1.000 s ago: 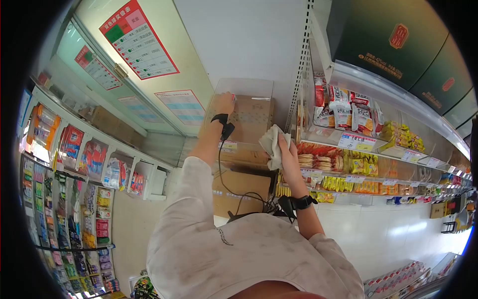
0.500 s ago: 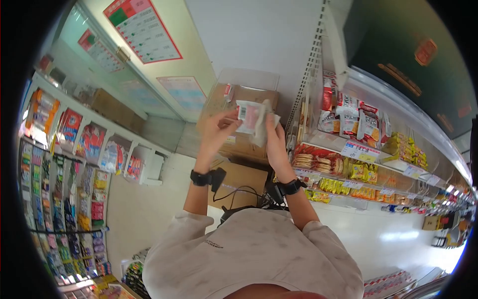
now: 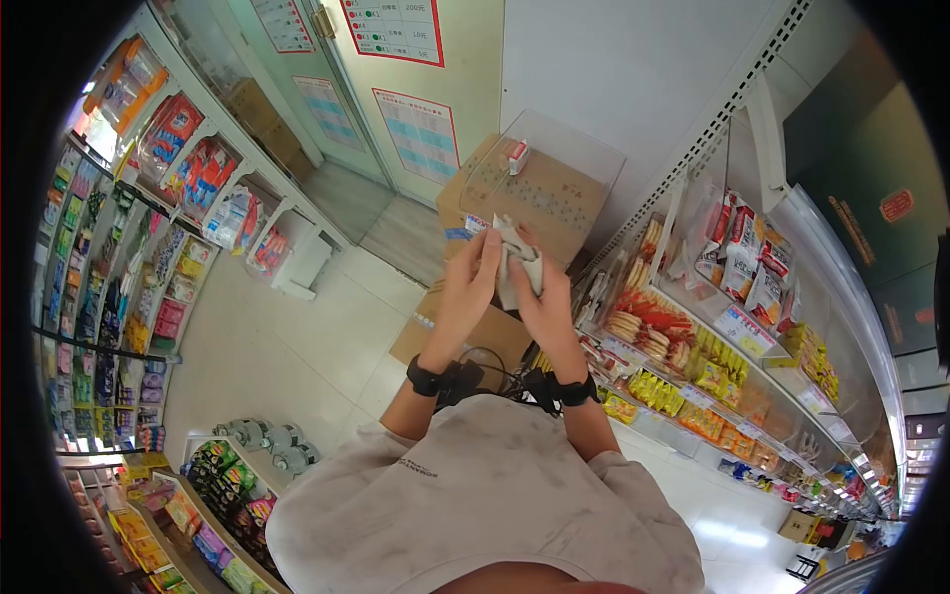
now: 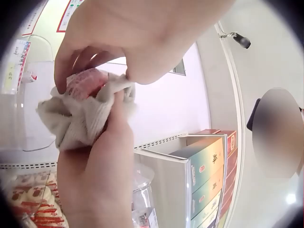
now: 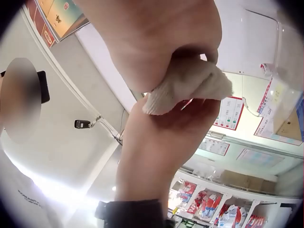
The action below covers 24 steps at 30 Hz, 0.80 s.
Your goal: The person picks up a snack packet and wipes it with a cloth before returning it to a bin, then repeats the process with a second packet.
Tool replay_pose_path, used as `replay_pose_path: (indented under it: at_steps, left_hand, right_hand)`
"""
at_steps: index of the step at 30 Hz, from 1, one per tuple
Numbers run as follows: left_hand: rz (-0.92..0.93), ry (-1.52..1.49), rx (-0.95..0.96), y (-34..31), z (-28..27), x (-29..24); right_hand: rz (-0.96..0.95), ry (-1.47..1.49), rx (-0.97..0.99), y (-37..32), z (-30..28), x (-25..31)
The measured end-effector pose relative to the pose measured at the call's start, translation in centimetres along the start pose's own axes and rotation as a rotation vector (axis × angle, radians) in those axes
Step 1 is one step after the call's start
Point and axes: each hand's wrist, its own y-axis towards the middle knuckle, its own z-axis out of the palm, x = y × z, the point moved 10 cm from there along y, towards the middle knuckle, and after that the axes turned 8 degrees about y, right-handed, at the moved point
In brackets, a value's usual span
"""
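Observation:
In front of my chest, both hands come together around a crumpled off-white cloth (image 3: 520, 272). My right hand (image 3: 549, 307) grips the cloth, which is bunched against a small pink-and-white packet (image 4: 87, 84). Fingers of my left hand (image 3: 470, 287) hold that packet from the other side, as the left wrist view shows. From the right wrist view, the cloth (image 5: 185, 88) hides the packet between the hands. Just beyond them is a clear plastic bin (image 3: 584, 148) with a small red-and-white packet (image 3: 518, 158) in it.
Cardboard boxes (image 3: 465, 332) stand under and beside the bin. To the right are shelves of bagged snacks (image 3: 742, 257) and biscuits. A glass door (image 3: 341, 129) stands ahead to the left, with hanging goods (image 3: 203, 178) along the left side. Dark cables (image 3: 485, 361) hang near my waist.
My left hand came back from the clear bin with a barcoded packet and met the cloth in my right hand. The cloth now wraps against the packet, and the head view has turned left.

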Motion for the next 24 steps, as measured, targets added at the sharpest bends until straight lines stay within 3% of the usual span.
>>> replay_pose_path:
  at_steps: [4, 10, 13, 14, 17, 21, 24]
  left_hand:
    - [-0.036, -0.158, -0.032, -0.7, 0.7, 0.4]
    - [-0.093, -0.195, 0.102, -2.0, 1.5, 0.7]
    - [0.032, -0.262, 0.074, -2.4, 1.9, -1.0]
    - [0.101, -0.233, 0.061, -2.3, 1.9, -1.4]
    - [0.201, -0.119, 0.037, -3.0, 1.9, -3.7]
    - [0.191, 0.046, 0.068, -3.1, 1.2, -3.0]
    - [0.168, -0.146, 0.151, -3.6, 1.2, -1.9]
  right_hand:
    - [-0.109, -0.003, 0.091, -1.3, 2.1, 3.2]
    - [-0.082, -0.175, -0.227, -2.2, -3.2, 2.0]
    - [0.331, 0.318, -0.378, -4.1, -5.4, -1.8]
    - [0.340, 0.458, -0.412, -4.5, -5.2, -1.8]
    - [0.362, 0.561, -0.238, -5.2, -3.3, -1.8]
    - [0.247, 0.346, -0.273, -5.2, -3.7, 0.0]
    - [0.206, 0.324, -0.284, -5.5, -3.7, 0.6]
